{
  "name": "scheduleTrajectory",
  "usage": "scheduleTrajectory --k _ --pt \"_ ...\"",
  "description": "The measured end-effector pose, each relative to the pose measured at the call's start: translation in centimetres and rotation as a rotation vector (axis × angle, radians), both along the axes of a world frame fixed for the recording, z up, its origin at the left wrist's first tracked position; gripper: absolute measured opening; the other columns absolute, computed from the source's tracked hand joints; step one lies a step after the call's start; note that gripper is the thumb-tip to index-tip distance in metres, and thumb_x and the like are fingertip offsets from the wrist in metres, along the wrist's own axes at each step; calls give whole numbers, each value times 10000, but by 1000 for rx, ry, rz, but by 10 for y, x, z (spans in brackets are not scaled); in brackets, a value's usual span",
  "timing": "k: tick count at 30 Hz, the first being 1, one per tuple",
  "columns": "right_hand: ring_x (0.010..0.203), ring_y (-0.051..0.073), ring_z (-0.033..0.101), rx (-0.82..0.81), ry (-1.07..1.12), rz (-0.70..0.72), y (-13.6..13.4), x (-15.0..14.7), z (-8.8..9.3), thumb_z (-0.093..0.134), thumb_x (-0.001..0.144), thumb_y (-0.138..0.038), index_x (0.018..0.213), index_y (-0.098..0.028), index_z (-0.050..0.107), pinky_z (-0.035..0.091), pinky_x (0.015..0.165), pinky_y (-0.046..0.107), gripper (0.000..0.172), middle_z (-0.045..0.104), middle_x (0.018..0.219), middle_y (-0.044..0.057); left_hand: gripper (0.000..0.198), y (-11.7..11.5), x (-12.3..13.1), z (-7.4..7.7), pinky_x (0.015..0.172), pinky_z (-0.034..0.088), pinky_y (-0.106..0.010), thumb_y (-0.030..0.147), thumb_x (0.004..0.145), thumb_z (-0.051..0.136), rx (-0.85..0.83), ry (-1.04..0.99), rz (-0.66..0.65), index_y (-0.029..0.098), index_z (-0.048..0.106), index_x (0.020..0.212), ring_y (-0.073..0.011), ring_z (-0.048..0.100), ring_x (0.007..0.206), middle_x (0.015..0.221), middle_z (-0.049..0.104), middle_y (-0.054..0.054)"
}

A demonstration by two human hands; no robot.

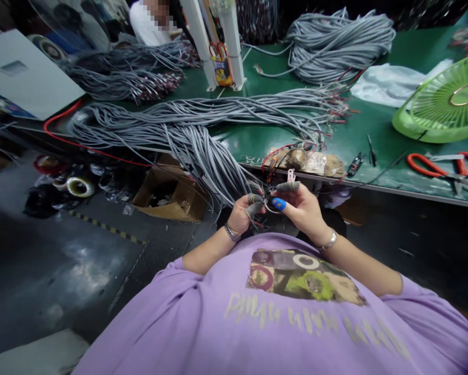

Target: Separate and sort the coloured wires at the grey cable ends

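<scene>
Apparently pinching thin, pale-and-dark wire ends [263, 194] in the left hand [240, 213], just off centre toward four o'clock, beside a bent right hand [307, 211] at three o'clock (gripping or not, cannot tell). Could slip or tangle if dragged toward ten o'clock by the heavy-looking, grey, plastic-sheathed cable bundle [208, 156].

In front of you stretches a green desk [253, 143], with white posts [236, 52] standing well back from its front edge. Below that edge, your dark floor [30, 245] carries yellow-and-black tape [106, 227] and a pale light reflection [87, 260].
</scene>
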State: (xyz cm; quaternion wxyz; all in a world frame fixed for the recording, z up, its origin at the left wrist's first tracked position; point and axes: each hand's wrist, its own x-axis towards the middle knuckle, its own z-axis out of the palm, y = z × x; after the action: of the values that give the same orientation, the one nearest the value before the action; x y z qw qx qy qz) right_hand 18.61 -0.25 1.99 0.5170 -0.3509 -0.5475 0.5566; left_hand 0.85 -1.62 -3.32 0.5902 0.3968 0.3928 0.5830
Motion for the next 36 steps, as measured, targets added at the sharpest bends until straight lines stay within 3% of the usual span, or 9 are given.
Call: scheduleTrajectory --k 4,10,14,16,19,25,27,32,36 --pt "725 146 675 -125 61 55 4 -12 4 876 610 -279 904 -222 603 568 691 285 404 704 790 -1 403 -1 0 -3 592 490 -209 458 605 870 -30 -9 -28 150 682 784 -87 607 574 652 680 15" --pt "616 97 609 -264 159 27 3 -12 0 863 617 -285 881 -207 589 488 529 207 389 676 738 -29 440 -3 -1 -4 568 492 -205 464 568 887 -65 -31 7 145 678 788 -85 604 550 627 663 23" --pt "614 72 571 -399 324 102 1 -12 0 852 632 -288 906 -223 594 454 505 178 382 653 766 -43 440 -2 -1 -5 545 471 -201 459 562 889 -71 -20 -1 142 671 777 -80 587 528 610 651 26" --pt "623 82 577 -390 354 127 -1 -11 -1 850 639 -301 916 -234 603 456 506 187 377 652 765 -40 432 -1 0 -5 550 461 -201 467 579 879 -58 -20 18 142 664 766 -76 575 526 605 646 25" --pt "671 125 617 -194 241 106 -7 -7 -5 833 682 -316 915 -248 625 523 597 256 320 677 783 -17 414 2 2 -4 599 466 -212 475 613 859 -25 -34 76 148 649 756 -79 575 559 604 640 22" --pt "903 228 667 475 -261 201 -12 3 -3 751 772 -291 849 -244 724 553 857 417 94 722 946 80 418 -1 7 -1 648 478 -227 473 610 860 -32 -45 70 157 655 791 -90 580 620 679 653 18" --pt "911 227 675 529 -272 219 -12 4 -3 724 793 -274 865 -243 720 558 857 415 78 726 964 83 418 -2 7 -2 658 486 -227 465 600 867 -33 -47 71 156 656 786 -91 585 637 705 659 16" --pt "875 222 699 442 -202 231 -14 9 -3 658 850 -242 987 -226 685 575 826 405 140 733 983 89 406 -1 4 -6 633 486 -212 445 600 875 -25 -55 60 151 656 774 -83 582 621 693 655 23" --pt "1092 272 677 604 -230 311 -14 11 1 634 824 -146 940 -228 678 550 912 436 149 725 1086 104 394 -2 4 -6 624 493 -217 452 623 862 -33 -39 27 155 650 774 -90 590 605 662 657 23"
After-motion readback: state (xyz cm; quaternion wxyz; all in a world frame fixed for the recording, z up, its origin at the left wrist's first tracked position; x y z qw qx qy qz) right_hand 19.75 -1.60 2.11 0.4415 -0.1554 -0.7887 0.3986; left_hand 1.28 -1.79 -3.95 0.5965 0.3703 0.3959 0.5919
